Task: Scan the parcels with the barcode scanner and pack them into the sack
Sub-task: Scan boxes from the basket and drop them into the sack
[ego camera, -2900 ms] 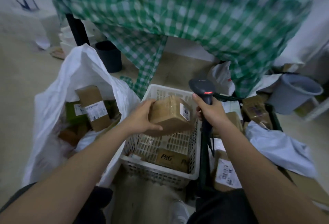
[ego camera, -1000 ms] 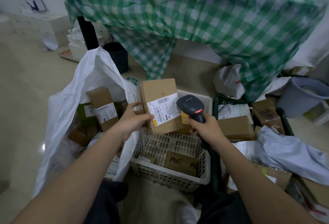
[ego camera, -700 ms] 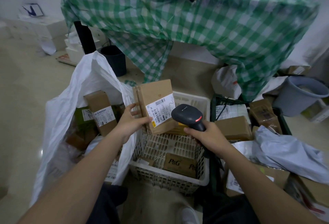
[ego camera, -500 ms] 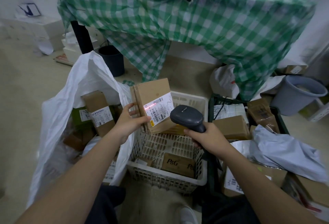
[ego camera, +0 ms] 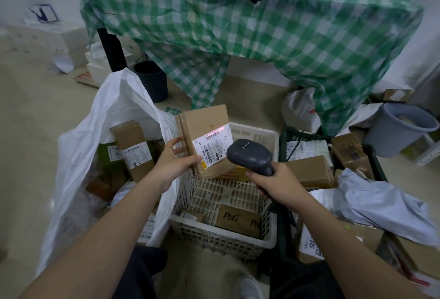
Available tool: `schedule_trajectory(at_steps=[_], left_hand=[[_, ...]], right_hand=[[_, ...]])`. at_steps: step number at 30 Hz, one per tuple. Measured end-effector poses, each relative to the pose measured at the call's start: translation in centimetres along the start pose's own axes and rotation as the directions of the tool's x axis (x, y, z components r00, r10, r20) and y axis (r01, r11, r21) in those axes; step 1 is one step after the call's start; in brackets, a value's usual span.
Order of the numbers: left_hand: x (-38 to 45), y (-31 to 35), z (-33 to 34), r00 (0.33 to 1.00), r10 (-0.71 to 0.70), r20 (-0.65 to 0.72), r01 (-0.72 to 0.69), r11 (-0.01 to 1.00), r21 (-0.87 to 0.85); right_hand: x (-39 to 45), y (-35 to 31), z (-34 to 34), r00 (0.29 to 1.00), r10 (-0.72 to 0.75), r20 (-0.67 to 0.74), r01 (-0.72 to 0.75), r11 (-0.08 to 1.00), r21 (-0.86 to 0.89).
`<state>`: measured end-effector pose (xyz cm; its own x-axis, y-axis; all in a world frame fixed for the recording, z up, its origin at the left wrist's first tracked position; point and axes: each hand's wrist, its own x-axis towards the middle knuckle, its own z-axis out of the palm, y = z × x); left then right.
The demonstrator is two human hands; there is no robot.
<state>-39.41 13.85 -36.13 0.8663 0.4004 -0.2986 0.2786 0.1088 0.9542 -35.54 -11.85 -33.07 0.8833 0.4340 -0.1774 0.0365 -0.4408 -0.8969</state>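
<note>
1. I hold the brown parcel [ego camera: 204, 129] above the white basket [ego camera: 252, 244], my left hand [ego camera: 173, 165] gripping its edge; a red line crosses its label [ego camera: 213, 148].
2. Right of it, my right hand [ego camera: 276, 182] clasps the barcode scanner [ego camera: 250, 157].
3. Left of the basket, the white sack [ego camera: 78, 156] gapes, holding boxes.

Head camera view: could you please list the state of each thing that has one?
Left hand: grips the cardboard parcel, label facing the scanner.
Right hand: grips the barcode scanner, red line on the label.
White sack: open, boxes inside.
White basket: holds a P&G box.
</note>
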Motion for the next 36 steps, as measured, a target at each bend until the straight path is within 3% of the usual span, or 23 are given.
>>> schedule_trajectory(at_steps=[6,14,19,24,26,30,36], left_hand=[[-1.0,0.2,-0.9,1.0,0.006,-0.024,-0.007,1.0,-0.028],[-5.4,1.5,-4.8,0.977,0.156,-0.146,-0.149,0.987,0.061],[-8.6,2.4,-9.3,0.884,0.321,-0.34,-0.259,0.942,0.214],[-10.1,2.0,-14.7,0.774,0.414,-0.479,-0.164,0.862,0.48],[-9.4,1.8,-15.4,0.789,0.392,-0.474,-0.072,0.824,0.562],[-5.2,1.4,-14.5,0.88,0.278,-0.384,0.099,0.685,0.722],[3.3,1.2,-12.6,0.917,0.306,-0.257,-0.075,0.763,0.642]], right_hand=[[0.1,-0.5,0.8,1.0,-0.007,-0.005,0.007,0.998,0.059],[0.9,-3.1,4.3,0.978,-0.035,-0.205,0.079,0.974,0.211],[2.6,-4.9,7.9,0.968,-0.051,-0.247,0.117,0.958,0.26],[4.0,-5.8,10.9,0.956,-0.108,-0.274,0.159,0.972,0.174],[4.2,-5.7,11.7,0.96,-0.104,-0.26,0.146,0.979,0.146],[4.8,-5.1,12.2,0.961,-0.081,-0.265,0.108,0.99,0.087],[7.0,-4.2,11.0,0.957,-0.02,-0.291,0.056,0.992,0.117]])
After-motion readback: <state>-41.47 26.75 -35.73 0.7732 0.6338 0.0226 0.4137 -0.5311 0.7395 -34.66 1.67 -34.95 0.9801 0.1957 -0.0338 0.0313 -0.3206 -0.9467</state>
